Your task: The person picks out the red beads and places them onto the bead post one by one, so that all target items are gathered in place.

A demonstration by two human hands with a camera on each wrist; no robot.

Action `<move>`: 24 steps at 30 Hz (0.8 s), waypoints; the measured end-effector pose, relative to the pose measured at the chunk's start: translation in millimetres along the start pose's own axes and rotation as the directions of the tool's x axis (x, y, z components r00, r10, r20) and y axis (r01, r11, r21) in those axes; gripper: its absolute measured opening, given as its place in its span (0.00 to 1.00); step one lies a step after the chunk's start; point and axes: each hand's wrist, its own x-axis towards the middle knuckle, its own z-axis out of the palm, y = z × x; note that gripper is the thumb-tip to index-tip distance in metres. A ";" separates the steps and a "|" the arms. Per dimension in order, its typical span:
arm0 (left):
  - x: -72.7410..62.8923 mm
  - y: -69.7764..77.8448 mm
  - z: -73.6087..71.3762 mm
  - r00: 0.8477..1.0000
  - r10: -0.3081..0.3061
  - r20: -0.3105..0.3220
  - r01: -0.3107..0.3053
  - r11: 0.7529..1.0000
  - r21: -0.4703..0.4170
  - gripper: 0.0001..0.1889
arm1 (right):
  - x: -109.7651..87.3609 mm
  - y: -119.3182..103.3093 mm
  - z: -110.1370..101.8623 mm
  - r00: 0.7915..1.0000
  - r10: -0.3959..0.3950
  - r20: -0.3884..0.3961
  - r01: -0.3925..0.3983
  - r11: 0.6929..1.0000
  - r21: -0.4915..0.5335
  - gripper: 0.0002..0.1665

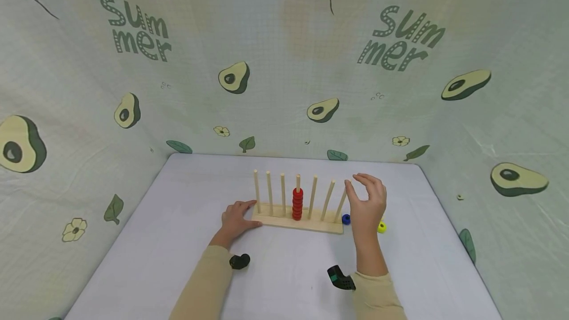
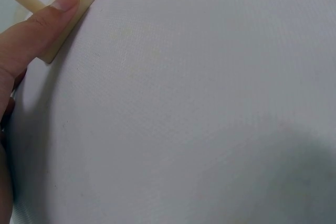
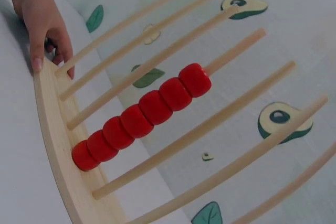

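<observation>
A wooden peg rack stands on the table, its row of upright pegs rising from a long base. Red beads are stacked on the middle peg; the other pegs look bare. My left hand grips the rack's left end, thumb on the front of the base and fingers behind it. Beside the top of the rightmost peg is my right hand, thumb and fingers curved but apart, with no bead visible between them. The right wrist view does not show this hand.
A blue bead lies by the rack's right end. Farther right, a yellow bead is partly behind the right wrist. The white tabletop meets avocado-printed cloth at the back and sides.
</observation>
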 end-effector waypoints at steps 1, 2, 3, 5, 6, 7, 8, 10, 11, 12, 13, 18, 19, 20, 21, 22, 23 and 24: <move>-0.2 -0.2 -0.1 1.000 0.001 -0.001 -0.001 1.000 0.000 0.42 | 0.0 2.3 -1.2 1.000 0.010 -0.003 -0.010 1.000 -0.003 0.12; -0.4 -0.6 -0.2 1.000 0.002 -0.001 -0.002 1.000 -0.002 0.42 | -0.2 4.6 -2.3 1.000 0.021 -0.006 -0.021 1.000 -0.007 0.12; -0.4 -0.8 -0.1 1.000 0.002 -0.001 -0.002 1.000 -0.002 0.42 | -0.4 6.8 -3.4 0.999 0.032 -0.008 -0.032 0.999 -0.009 0.12; -0.5 -1.6 0.2 1.000 0.004 -0.003 -0.004 1.000 -0.001 0.42 | -1.0 11.7 -5.5 0.999 0.054 -0.008 -0.054 0.999 -0.009 0.12; -0.4 -1.9 0.5 1.000 0.005 -0.003 -0.005 1.000 0.001 0.42 | -1.2 13.5 -6.6 0.998 0.060 -0.009 -0.060 0.998 -0.005 0.11; -0.3 -2.1 0.8 1.000 0.005 -0.004 -0.005 1.000 0.004 0.42 | -1.4 15.5 -7.7 0.998 0.068 -0.009 -0.068 0.998 -0.004 0.11; -0.1 -2.2 1.1 1.000 0.005 -0.005 -0.005 1.000 0.006 0.42 | -1.6 17.2 -8.7 0.997 0.072 -0.010 -0.073 0.997 -0.005 0.11; 0.2 -2.2 1.6 1.000 0.005 -0.007 -0.005 1.000 0.009 0.42 | -2.3 21.3 -10.8 0.997 0.081 -0.011 -0.081 0.997 -0.009 0.11; 0.3 -1.9 1.9 1.000 0.003 -0.007 -0.003 1.000 0.008 0.42 | -2.4 23.3 -11.9 0.997 0.081 -0.013 -0.082 0.997 -0.014 0.11; 0.4 -1.9 2.0 1.000 0.003 -0.009 -0.003 1.000 0.008 0.42 | -2.5 25.1 -13.0 0.996 0.082 -0.015 -0.083 0.996 -0.020 0.11; 0.5 -1.8 2.1 1.000 0.002 -0.010 -0.002 1.000 0.007 0.42 | -2.8 27.4 -13.9 0.996 0.085 -0.017 -0.086 0.996 -0.027 0.11; 0.3 -2.0 1.9 1.000 0.006 -0.016 -0.006 1.000 0.007 0.42 | -4.7 36.9 -18.0 0.993 0.119 -0.018 -0.120 0.991 -0.056 0.11; 0.3 -2.1 2.0 1.000 0.008 -0.017 -0.008 1.000 0.007 0.42 | -5.3 38.6 -18.7 0.991 0.131 -0.017 -0.131 0.989 -0.064 0.11; 0.2 -2.5 1.9 1.000 0.010 -0.017 -0.010 1.000 0.008 0.42 | -6.0 40.1 -19.4 0.990 0.141 -0.013 -0.142 0.987 -0.070 0.11; 0.2 -2.7 2.0 1.000 0.011 -0.017 -0.011 1.000 0.007 0.42 | -6.6 41.4 -20.1 0.988 0.153 -0.011 -0.153 0.985 -0.075 0.11; 0.2 -3.0 2.1 1.000 0.013 -0.016 -0.012 1.000 0.006 0.42 | -7.2 42.8 -20.7 0.986 0.166 -0.009 -0.166 0.983 -0.078 0.11; 0.4 -3.4 2.2 1.000 0.014 -0.016 -0.013 1.000 0.006 0.42 | -7.8 44.1 -21.3 0.984 0.178 -0.007 -0.178 0.980 -0.085 0.11; 0.6 -3.8 2.3 1.000 0.015 -0.017 -0.015 1.000 0.005 0.42 | -8.4 45.7 -21.6 0.982 0.189 -0.004 -0.189 0.978 -0.091 0.11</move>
